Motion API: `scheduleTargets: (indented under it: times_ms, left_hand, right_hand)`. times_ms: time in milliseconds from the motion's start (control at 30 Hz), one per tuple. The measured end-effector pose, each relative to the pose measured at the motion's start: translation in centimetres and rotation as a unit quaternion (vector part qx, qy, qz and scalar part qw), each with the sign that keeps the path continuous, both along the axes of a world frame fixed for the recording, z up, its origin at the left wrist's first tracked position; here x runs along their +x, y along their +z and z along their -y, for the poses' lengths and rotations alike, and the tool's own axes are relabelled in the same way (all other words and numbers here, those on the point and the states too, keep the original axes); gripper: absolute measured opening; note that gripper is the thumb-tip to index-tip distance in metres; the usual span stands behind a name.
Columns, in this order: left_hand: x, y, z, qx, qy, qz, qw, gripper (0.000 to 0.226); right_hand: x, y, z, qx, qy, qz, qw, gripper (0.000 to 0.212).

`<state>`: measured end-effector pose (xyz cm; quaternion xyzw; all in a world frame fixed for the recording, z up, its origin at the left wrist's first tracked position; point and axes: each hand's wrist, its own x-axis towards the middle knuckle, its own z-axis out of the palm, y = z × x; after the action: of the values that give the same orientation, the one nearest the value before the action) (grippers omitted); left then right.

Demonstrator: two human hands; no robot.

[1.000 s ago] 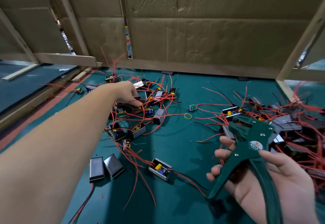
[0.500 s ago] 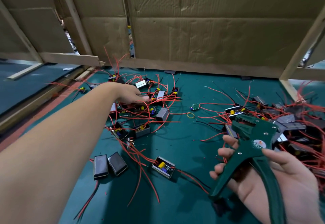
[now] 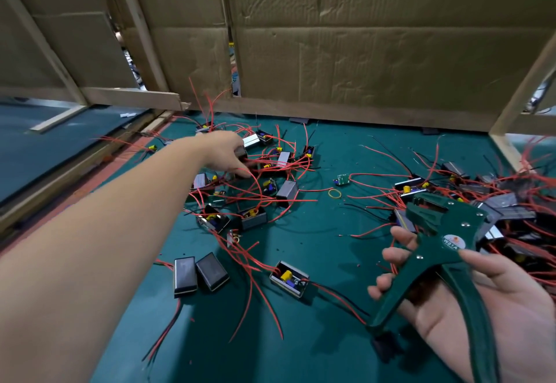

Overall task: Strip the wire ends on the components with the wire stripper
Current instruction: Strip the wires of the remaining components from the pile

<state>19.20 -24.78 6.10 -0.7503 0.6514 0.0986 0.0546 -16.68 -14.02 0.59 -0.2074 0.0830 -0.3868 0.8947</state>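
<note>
As left hand (image 3: 224, 154) reaches farther, wire stripper (image 3: 451, 220) stays gripped

A teal mat (image 3: 331, 247) covers the work surface. A small yellow rubber band (image 3: 334, 193) lies on it near the middle, well apart from the far wall. That wall is creased cardboard panels (image 3: 376, 36) set on a wooden rail (image 3: 331, 112), with a pale wooden post (image 3: 523, 94) leaning up at the right and another rail (image 3: 129, 98) at the far left. A narrow gap (image 3: 234, 63) between two panels shows something blue and yellow, perhaps printed packaging. To the left a darker surface (image 3: 45, 148) carries a loose wooden strip (image 3: 57, 119).
</note>
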Motion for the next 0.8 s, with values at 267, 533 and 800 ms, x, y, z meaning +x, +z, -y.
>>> scheduleTargets:
  times_ms: [267, 533, 800]
  left_hand:
    - [0.5, 2.9, -0.5, -0.232, 0.038, -0.128, 0.963, 0.057]
    - [-1.1, 5.5, -1.6, -0.474, 0.139, -0.476, 0.727, 0.03]
    - [-1.8, 5.1, -3.0, -0.498, 0.131, -0.317, 0.796, 0.032]
  right_hand:
    - [-0.1, 0.0, 0.1, -0.015, 0.016, 0.013, 1.0, 0.064]
    - [-0.1, 0.0, 0.1, -0.015, 0.025, 0.04, 0.999, 0.061]
    - [-0.2, 0.1, 0.1, -0.015, 0.024, 0.04, 0.999, 0.062]
